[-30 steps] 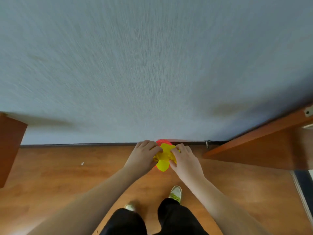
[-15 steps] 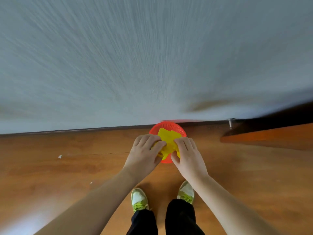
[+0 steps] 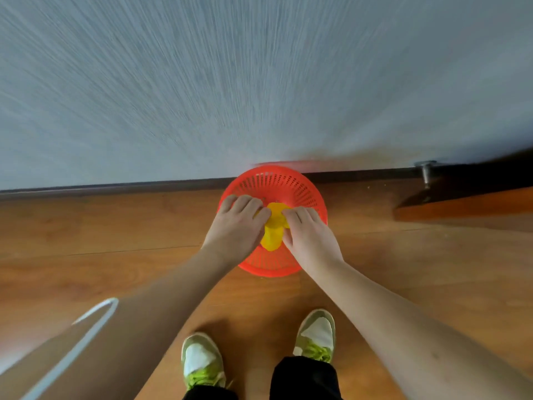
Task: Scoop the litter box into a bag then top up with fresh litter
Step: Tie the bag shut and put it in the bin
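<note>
We're looking down at centre frame: our left hand (image 3: pixel 236 226) and right hand (image 3: pixel 310 236) both pinch a crumpled yellow bag (image 3: pixel 274 229), which sits squeezed between them. Directly beneath lies a red perforated basket (image 3: pixel 277 180) on the wooden floor (image 3: pixel 115 226), up against the grey wall (image 3: pixel 259 82). Our green-laced sneakers (image 3: pixel 203 362) stand at the bottom.
</note>
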